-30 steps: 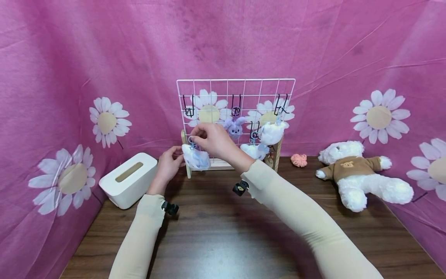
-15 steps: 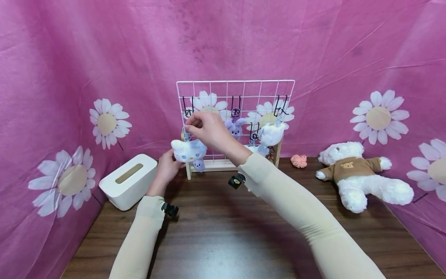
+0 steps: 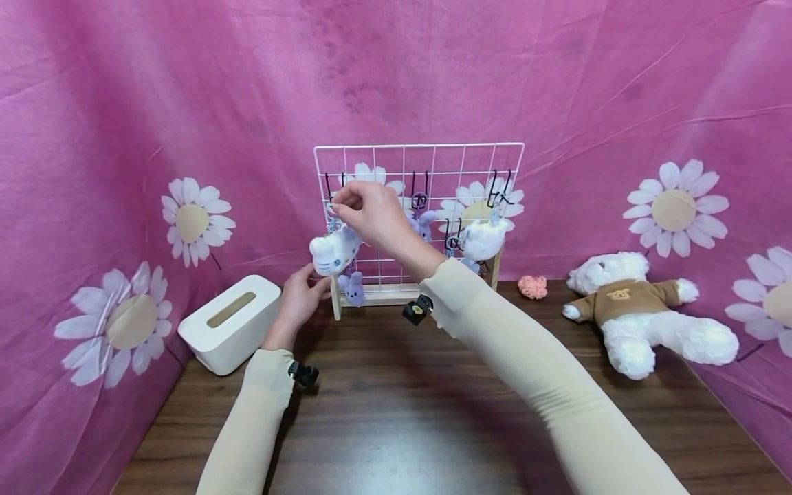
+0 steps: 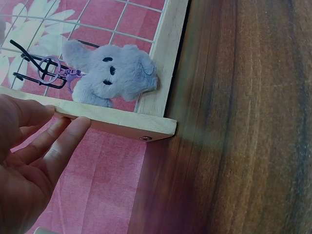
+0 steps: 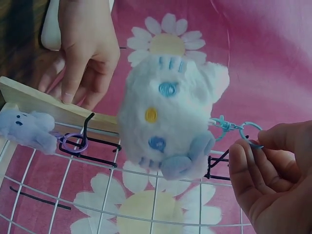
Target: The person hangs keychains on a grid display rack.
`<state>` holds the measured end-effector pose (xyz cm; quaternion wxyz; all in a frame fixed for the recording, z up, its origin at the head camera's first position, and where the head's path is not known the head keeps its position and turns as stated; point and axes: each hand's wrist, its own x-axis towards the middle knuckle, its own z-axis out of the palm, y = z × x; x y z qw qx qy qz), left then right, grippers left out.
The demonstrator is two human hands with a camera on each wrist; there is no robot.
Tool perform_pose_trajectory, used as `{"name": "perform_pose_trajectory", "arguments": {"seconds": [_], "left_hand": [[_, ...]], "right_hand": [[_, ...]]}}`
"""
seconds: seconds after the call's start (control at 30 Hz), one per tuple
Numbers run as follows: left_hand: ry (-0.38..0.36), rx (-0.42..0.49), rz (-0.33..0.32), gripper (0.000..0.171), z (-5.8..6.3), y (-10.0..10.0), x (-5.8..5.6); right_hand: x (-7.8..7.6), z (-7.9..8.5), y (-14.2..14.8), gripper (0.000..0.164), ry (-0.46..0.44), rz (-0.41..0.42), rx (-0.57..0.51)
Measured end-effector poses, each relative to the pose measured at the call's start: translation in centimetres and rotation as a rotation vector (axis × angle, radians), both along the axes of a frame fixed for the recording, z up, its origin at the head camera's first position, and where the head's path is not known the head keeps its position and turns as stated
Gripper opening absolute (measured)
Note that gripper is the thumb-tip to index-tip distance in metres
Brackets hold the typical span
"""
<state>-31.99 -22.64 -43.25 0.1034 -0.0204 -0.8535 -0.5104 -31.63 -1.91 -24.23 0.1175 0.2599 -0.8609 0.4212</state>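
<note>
My right hand (image 3: 374,213) pinches the light blue key ring (image 5: 242,128) of a white cat-face plush keychain (image 5: 156,92). The plush hangs in front of the left part of a white wire grid rack (image 3: 433,145), close to a black hook (image 5: 209,168). Whether the ring touches that hook is not clear. With thumb and fingertips my left hand (image 3: 300,299) grips the rack's wooden side post (image 4: 122,116). Beside that post, a small purple bunny keychain (image 4: 119,70) hangs by its ring from a lower black hook (image 4: 31,80).
Another purple bunny keychain (image 3: 425,223) and a white plush keychain (image 3: 484,239) hang farther right, one more partly hidden. A white tissue box (image 3: 256,316) stands left. A pink knitted piece (image 3: 532,287) and a white teddy bear (image 3: 625,309) lie right on the wooden table (image 3: 371,412).
My right hand has risen with the cat plush, which has turned its face outward and swung left. The lower purple bunny has come into sight beneath it. My left hand stays at the post.
</note>
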Motion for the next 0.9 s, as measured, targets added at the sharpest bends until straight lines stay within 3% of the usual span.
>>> {"name": "perform_pose_trajectory", "arguments": {"seconds": [0.4,0.73,0.9], "left_hand": [[0.011,0.021,-0.019,0.033,-0.1,0.2,-0.1],[0.018,0.049,-0.032,0.035,-0.1,0.1,0.0],[0.029,0.039,-0.028,0.034,-0.2,0.1,-0.1]], "right_hand": [[-1.2,-0.6,-0.3,0.015,-0.019,-0.076,0.013],[-2.3,-1.6,-0.8,0.012,-0.035,-0.123,-0.036],[-5.3,-3.0,-1.1,0.012,-0.057,-0.129,-0.049]]}}
